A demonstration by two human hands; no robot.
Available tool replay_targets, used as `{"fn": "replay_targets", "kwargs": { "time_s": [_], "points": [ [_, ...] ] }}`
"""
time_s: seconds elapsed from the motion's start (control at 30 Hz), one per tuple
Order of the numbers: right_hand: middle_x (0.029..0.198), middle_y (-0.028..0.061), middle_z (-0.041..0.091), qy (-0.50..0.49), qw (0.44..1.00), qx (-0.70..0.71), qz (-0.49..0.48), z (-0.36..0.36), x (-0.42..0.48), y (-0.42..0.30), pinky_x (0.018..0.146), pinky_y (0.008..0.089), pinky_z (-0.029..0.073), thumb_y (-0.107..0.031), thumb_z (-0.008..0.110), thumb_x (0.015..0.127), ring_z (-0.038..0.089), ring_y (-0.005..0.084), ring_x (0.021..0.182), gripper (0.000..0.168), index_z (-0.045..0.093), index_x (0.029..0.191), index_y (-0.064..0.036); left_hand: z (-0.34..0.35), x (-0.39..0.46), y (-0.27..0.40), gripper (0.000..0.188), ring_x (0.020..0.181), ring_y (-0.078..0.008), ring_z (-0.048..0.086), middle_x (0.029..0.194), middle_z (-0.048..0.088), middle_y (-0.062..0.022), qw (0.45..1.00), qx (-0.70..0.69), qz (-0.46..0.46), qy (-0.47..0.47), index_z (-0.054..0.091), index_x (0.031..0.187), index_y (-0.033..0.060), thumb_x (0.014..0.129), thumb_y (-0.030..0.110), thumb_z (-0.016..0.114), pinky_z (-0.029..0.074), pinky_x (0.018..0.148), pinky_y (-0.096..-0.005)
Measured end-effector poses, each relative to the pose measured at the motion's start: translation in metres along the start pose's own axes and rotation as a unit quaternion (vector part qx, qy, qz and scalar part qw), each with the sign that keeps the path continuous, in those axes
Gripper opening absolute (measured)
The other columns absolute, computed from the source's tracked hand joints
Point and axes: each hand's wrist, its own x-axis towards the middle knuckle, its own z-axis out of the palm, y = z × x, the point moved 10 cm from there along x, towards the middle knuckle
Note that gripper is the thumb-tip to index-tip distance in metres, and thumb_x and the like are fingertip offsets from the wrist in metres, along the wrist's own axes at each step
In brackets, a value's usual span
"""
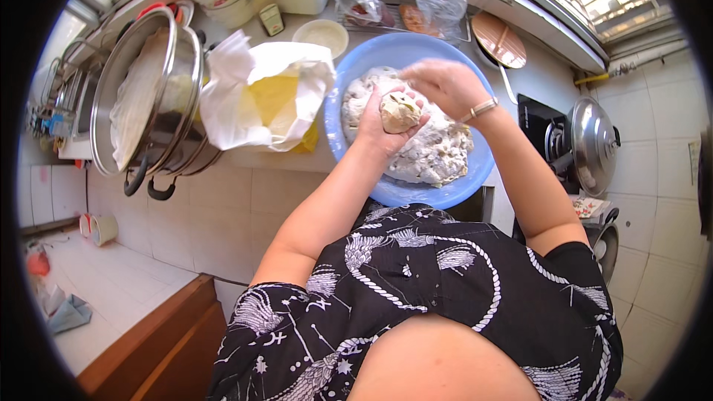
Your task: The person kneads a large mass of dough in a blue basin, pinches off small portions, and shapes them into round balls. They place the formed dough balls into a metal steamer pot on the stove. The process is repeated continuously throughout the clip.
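My left hand (pixel 384 128) cups a rounded lump of pale dough (pixel 400 113) with dark flecks, held over a wide blue plastic basin (pixel 362 192). In the basin lies a large, rough mass of floury dough (pixel 434 156) with dark and greenish bits. Just right of and above the lump is my right hand (pixel 440 86), slightly blurred, with a bracelet at its wrist and nothing seen in it. Left of the basin stands an open white bag (pixel 223 106) with yellow flour or meal (pixel 273 100) inside.
A stacked metal steamer (pixel 170 94) with a white cloth stands at the left. Behind the basin are a shallow pale bowl (pixel 321 38), plastic bags (pixel 440 5) on a wire rack and a lidded pan (pixel 498 39). A gas stove (pixel 535 122) and a metal lid (pixel 595 145) are at the right.
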Motion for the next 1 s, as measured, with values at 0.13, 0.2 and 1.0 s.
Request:
{"fn": "replay_targets", "kwargs": {
  "time_s": [0.13,0.2,1.0],
  "points": [
    [0.124,0.0042,0.057,-0.004,0.994,-0.093,0.063,0.027,-0.071,0.009,0.07,0.0377,0.054,-0.015,0.055,0.082,0.065,0.0254,0.089,0.035,0.058,0.117,-0.018,0.014,0.021,-0.016,0.039,0.1,-0.0298,0.056,0.107,0.058,-0.0125,0.999,0.025,0.02,-0.027,0.051,0.108,0.0088,0.095,0.043,0.04,0.049,0.087,-0.0479],
    [0.132,0.0041,0.051,-0.012,0.984,-0.143,0.106,0.035,-0.088,0.007,0.069,0.0378,0.055,-0.016,0.056,0.082,0.066,0.0255,0.088,0.042,0.053,0.124,-0.016,0.016,0.032,-0.028,0.033,0.091,-0.0293,0.058,0.098,0.058,-0.0131,0.999,0.038,0.031,-0.012,0.049,0.105,0.007,0.093,0.038,0.045,0.051,0.081,-0.0482],
    [0.062,0.0046,0.061,0.089,0.977,-0.164,0.102,-0.002,-0.131,0.019,0.049,0.0395,0.049,-0.013,0.054,0.08,0.063,0.0253,0.057,0.036,0.061,0.114,-0.024,0.061,0.032,-0.061,0.04,0.093,-0.0326,0.057,0.102,0.057,-0.0144,0.987,0.137,-0.005,-0.083,0.051,0.109,0.0022,0.093,0.039,0.05,0.049,0.081,-0.0523]
  ]
}}
